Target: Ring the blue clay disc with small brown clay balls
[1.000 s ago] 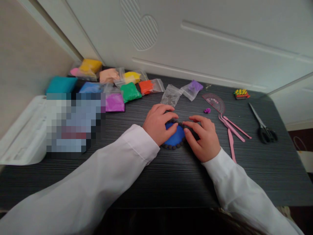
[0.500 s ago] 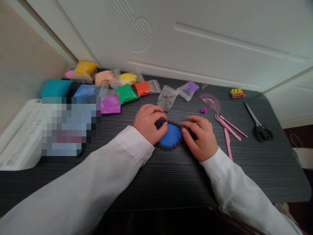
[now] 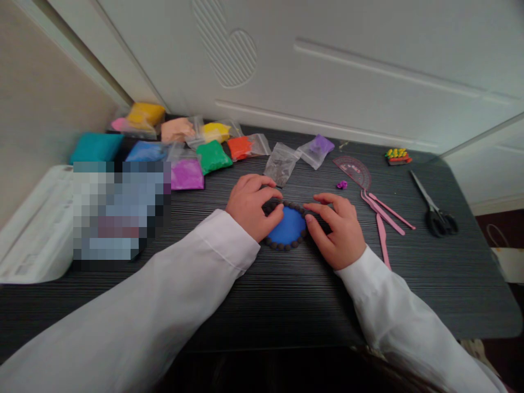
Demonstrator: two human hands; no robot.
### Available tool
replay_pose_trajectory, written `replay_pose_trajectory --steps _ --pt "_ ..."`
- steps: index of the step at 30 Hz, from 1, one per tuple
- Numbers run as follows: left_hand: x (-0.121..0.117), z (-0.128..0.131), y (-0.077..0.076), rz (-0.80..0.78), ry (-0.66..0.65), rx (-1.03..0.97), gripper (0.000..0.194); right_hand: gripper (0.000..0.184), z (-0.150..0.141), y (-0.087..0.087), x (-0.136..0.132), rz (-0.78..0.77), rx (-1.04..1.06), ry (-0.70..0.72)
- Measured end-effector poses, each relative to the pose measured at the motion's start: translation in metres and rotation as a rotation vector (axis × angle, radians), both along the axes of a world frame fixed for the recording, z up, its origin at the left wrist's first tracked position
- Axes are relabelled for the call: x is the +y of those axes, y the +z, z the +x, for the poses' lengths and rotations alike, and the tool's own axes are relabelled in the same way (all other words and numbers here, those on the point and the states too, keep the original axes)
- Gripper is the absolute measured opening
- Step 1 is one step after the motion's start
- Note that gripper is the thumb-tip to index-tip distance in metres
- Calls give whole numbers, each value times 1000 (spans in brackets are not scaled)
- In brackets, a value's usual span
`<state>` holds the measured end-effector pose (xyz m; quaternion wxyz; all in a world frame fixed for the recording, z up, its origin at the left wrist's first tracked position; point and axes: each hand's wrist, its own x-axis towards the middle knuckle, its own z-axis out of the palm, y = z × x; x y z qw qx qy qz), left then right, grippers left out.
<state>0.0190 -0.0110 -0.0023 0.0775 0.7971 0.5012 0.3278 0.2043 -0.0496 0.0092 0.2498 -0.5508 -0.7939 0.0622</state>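
A blue clay disc [image 3: 287, 225] lies flat on the dark table, ringed by a border of small dark clay balls [image 3: 287, 246]. At its upper left rim, my left hand [image 3: 256, 206] is closed, with thumb and index finger pinching the border; the ball between them is mostly hidden. My right hand [image 3: 338, 229] has its thumb and index fingertips close together on the right rim, the other fingers slightly curled. Just behind the disc is a clear zip bag [image 3: 281, 164] with something dark inside. A small purple clay lump [image 3: 341, 185] sits beyond my right hand.
Bags of coloured clay, including a green one [image 3: 213, 156], line the back left. A white container [image 3: 36, 224] stands far left beside a blurred-out item [image 3: 123, 213]. To the right are pink modelling tools [image 3: 387, 215], a protractor [image 3: 355, 170], scissors [image 3: 434, 210] and a small yellow-red piece [image 3: 397, 156].
The whole view has shifted very slightly. Both hands keep their places at the disc's rim, with hardly any finger movement.
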Motion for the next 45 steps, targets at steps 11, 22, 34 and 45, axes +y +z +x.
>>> replay_pose_trajectory --steps 11,22,34,45 --pt "3 4 0 -50 -40 26 17 24 -1 1 0 -1 7 4" --pt "2 4 0 -41 -35 -10 17 25 0 1 0 -8 -1 1" --pt "4 5 -2 -23 -37 4 15 32 -14 4 1 -50 -50 28" --pt "3 6 -1 -33 -37 9 15 32 -14 4 1 -69 -88 20"
